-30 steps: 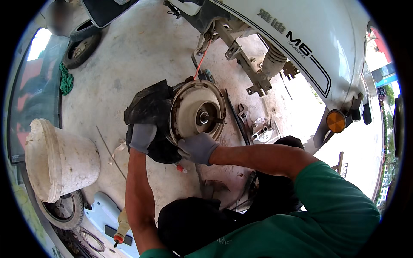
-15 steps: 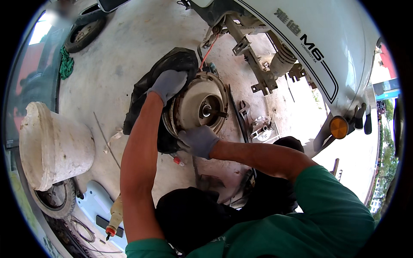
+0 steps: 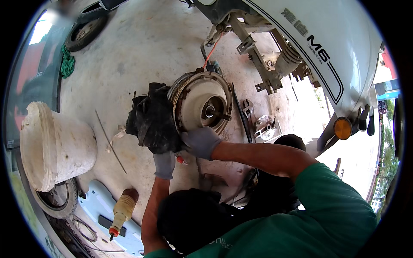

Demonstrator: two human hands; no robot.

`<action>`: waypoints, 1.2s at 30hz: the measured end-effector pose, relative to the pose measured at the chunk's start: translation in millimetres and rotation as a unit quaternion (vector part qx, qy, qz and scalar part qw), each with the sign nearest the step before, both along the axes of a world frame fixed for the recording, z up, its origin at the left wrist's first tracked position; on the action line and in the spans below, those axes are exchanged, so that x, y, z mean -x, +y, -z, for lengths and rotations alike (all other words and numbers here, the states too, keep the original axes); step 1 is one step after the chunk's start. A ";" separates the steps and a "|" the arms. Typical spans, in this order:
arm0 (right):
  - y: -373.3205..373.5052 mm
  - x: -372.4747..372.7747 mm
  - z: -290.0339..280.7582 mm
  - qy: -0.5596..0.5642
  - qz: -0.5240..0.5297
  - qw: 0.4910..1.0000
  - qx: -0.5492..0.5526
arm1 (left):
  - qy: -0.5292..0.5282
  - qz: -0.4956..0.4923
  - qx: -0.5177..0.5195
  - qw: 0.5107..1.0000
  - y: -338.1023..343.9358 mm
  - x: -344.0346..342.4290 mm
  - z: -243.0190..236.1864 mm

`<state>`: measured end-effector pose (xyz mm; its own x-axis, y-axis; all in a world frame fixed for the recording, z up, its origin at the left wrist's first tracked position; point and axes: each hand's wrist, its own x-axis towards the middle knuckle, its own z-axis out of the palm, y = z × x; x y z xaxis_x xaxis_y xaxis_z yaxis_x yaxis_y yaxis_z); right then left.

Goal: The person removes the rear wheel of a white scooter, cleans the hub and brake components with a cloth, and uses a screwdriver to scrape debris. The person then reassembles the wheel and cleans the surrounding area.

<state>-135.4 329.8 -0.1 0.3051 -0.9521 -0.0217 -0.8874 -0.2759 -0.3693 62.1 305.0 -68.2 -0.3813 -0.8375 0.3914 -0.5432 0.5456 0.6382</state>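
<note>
A wheel hub (image 3: 195,101), with a rusty rim, cream centre and short axle sticking out, stands on the floor before me. Beside its left edge is a bunched, crumpled black sheet (image 3: 152,120), cloth or thin rubber. My left hand (image 3: 164,165), in a grey glove, is closed on the sheet's lower end, its fingers hidden behind the folds. My right hand (image 3: 201,143), gloved too, grips the hub's lower left rim with curled fingers; the fingertips are slightly blurred, close to the sheet.
A white vehicle body (image 3: 318,43) with an exposed frame rises at the upper right. An adjustable wrench (image 3: 247,106) and metal parts (image 3: 266,127) lie right of the hub. On the left are a white bucket (image 3: 71,142), a thin rod (image 3: 111,142) and a yellowish bottle (image 3: 123,210).
My left hand has moved from the top of the sheet down to its lower end. The sheet has drawn off the hub's upper left and bunched up. My right hand has stayed.
</note>
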 end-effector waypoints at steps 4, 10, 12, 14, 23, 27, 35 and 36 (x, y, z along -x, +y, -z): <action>0.4 -1.5 -9.3 0.005 0.010 1.000 -0.017 | 0.049 -0.001 -0.096 0.994 -0.8 -15.9 20.4; -1.0 -3.7 -13.7 0.004 0.033 0.999 -0.022 | 0.027 0.071 -0.042 0.996 -105.0 28.2 -41.6; -1.8 -3.6 -16.1 -0.001 0.037 0.999 -0.035 | -0.046 0.102 -0.032 0.993 -135.3 41.7 -51.7; -1.5 -2.8 -18.1 -0.002 0.045 0.997 -0.055 | -0.057 0.133 0.023 0.989 -148.6 46.7 -47.8; -8.1 3.3 -28.6 0.012 0.024 0.995 -0.099 | 0.078 -0.008 -0.086 0.993 27.7 6.8 49.1; -12.1 -1.3 -38.3 0.005 0.017 0.995 -0.099 | 0.257 -0.016 -0.221 0.941 80.2 11.4 110.6; -48.2 45.9 -99.1 -0.048 0.118 0.992 -0.004 | 0.079 -0.035 -0.029 0.996 68.8 7.0 110.8; -56.2 64.6 -104.5 -0.016 0.132 0.990 0.045 | 0.165 -0.021 -0.131 0.977 66.5 11.0 97.4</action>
<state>-200.0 273.6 104.4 0.0440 -0.9964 0.0720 -0.9216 -0.0683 -0.3821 51.1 371.5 -165.6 -0.2338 -0.9374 0.2579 -0.3031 0.3223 0.8968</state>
